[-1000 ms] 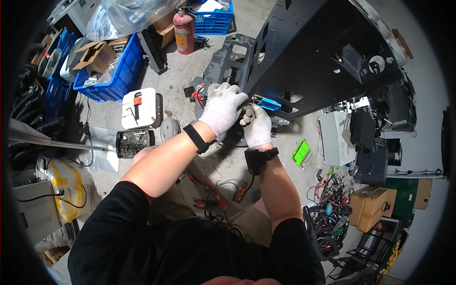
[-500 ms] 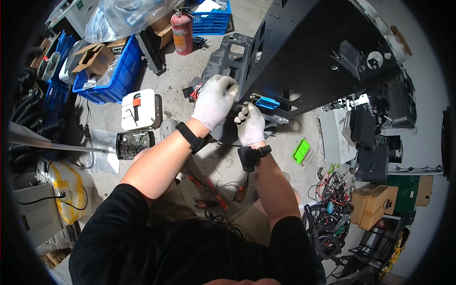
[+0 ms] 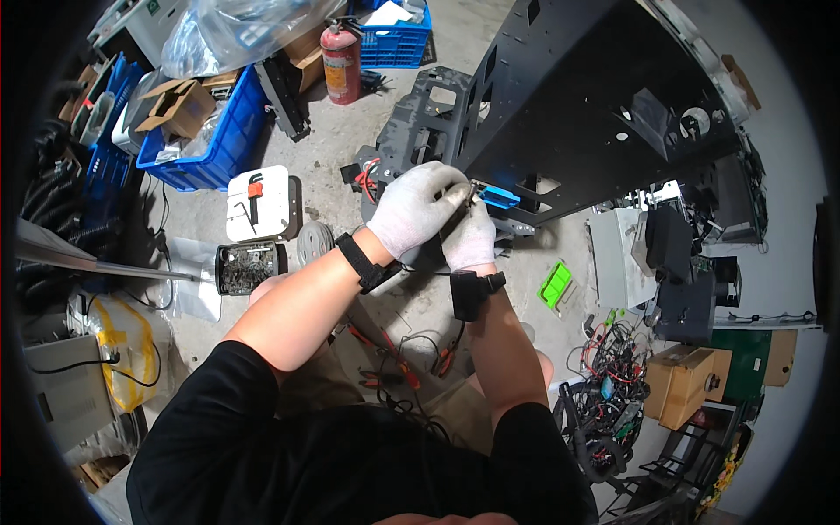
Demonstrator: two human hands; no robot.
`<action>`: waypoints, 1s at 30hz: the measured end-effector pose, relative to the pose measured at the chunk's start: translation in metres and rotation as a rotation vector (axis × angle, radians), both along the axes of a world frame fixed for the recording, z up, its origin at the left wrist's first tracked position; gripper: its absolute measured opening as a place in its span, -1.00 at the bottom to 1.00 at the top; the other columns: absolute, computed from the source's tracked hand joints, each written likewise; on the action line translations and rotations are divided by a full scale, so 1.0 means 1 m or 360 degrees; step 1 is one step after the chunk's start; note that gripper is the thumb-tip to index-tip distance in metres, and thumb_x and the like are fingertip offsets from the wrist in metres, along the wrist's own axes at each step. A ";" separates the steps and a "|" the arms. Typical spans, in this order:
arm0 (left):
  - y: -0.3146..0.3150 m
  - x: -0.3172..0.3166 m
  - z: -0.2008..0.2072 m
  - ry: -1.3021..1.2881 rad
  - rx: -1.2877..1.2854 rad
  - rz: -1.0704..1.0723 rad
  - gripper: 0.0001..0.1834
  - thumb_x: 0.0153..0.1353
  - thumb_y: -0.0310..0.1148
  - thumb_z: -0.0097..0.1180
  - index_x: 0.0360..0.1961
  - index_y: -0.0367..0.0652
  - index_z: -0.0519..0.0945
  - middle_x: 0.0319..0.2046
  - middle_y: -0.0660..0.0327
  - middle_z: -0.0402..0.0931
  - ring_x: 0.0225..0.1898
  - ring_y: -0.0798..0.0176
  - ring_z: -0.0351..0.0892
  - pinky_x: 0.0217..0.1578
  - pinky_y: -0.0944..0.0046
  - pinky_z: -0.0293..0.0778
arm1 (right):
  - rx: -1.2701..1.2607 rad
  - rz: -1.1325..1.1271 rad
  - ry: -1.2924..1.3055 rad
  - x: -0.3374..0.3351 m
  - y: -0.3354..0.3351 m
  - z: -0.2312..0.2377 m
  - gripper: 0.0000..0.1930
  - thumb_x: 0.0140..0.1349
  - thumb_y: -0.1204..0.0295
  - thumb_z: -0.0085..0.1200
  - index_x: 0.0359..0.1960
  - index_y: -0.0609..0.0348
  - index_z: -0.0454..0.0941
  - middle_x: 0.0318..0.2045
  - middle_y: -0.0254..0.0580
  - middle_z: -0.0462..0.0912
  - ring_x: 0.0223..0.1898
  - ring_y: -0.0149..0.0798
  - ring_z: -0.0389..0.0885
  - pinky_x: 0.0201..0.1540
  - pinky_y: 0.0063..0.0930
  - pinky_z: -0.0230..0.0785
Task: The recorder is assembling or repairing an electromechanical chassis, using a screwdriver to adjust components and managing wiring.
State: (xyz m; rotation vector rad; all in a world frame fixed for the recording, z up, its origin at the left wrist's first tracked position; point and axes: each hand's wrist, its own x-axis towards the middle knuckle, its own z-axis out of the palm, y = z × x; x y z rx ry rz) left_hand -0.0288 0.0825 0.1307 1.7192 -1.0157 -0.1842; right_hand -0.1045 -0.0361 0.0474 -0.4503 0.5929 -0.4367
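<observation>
My left hand (image 3: 418, 206) and my right hand (image 3: 471, 240), both in pale gloves, meet at the lower edge of a big black metal frame (image 3: 560, 114). Fingers and thumb of the left hand pinch at a small dark piece too small to name. The right hand's fingers are curled closed right beside it; what they hold is hidden. Just to the right of the fingertips, a bright blue part (image 3: 500, 197) sits against the frame. Red and black wires (image 3: 366, 179) stick out left of my left hand, by the frame's dark base plate (image 3: 420, 114).
To the left are a white case (image 3: 258, 214) with a hex key and a clamp-like tool on it, a tray of screws (image 3: 247, 269) and a blue crate (image 3: 206, 157). A red fire extinguisher (image 3: 341, 66) stands behind. A green tray (image 3: 555, 283) and tangled cables (image 3: 612, 385) lie right.
My left hand has moved right and slightly nearer, its fingertips now meeting the right hand's. The right hand has shifted a little right. The view has moved slightly.
</observation>
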 end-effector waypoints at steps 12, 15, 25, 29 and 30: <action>-0.027 -0.008 0.009 0.0270 -0.0037 0.0116 -0.83 0.36 -0.37 0.13 -0.14 -0.25 0.58 -0.32 0.00 0.64 -0.23 0.08 0.68 -0.16 0.16 0.56 | 0.0029 0.0244 -0.0179 -0.002 -0.008 -0.006 -0.59 0.53 0.10 -0.19 0.20 0.05 0.48 0.11 -0.26 0.60 0.16 -0.19 0.55 0.27 -0.22 0.37; -0.033 -0.016 0.006 0.0269 -0.0101 0.0221 -0.80 0.37 -0.30 0.09 -0.15 -0.23 0.55 -0.29 -0.13 0.61 -0.19 -0.20 0.63 -0.16 0.00 0.52 | -0.0031 0.0363 -0.0214 -0.004 -0.011 -0.005 -0.53 0.55 0.04 -0.20 0.25 0.07 0.43 0.16 -0.21 0.57 0.20 -0.18 0.52 0.30 -0.19 0.37; -0.009 0.023 -0.086 0.0372 0.0629 0.0453 -0.55 0.44 -0.15 -0.13 -0.08 -0.40 0.53 -0.22 -0.35 0.60 -0.07 -0.35 0.61 0.00 -0.11 0.49 | -0.1454 0.0067 0.0629 0.010 0.002 -0.016 -0.76 0.45 0.29 0.13 -0.33 0.15 0.46 -0.62 -0.39 0.47 -0.66 -0.50 0.39 -0.61 -0.52 0.28; -0.010 0.014 -0.110 -0.0166 0.0581 0.0422 -0.63 0.40 -0.22 -0.04 -0.01 -0.31 0.56 -0.13 -0.27 0.61 -0.01 -0.36 0.57 0.06 -0.16 0.45 | -0.1630 0.0064 0.0710 0.008 0.002 -0.026 -0.74 0.42 0.29 0.16 -0.31 0.27 0.56 -0.60 -0.26 0.57 -0.58 -0.40 0.49 -0.50 -0.41 0.36; -0.014 0.010 -0.112 -0.0070 0.0456 0.0259 -0.67 0.38 -0.27 -0.04 0.00 -0.29 0.56 -0.14 -0.22 0.62 -0.03 -0.34 0.57 0.06 -0.15 0.45 | -0.1769 0.0048 0.0731 0.005 0.002 -0.028 -0.74 0.41 0.30 0.17 -0.30 0.30 0.59 -0.58 -0.19 0.61 -0.57 -0.33 0.52 -0.48 -0.35 0.37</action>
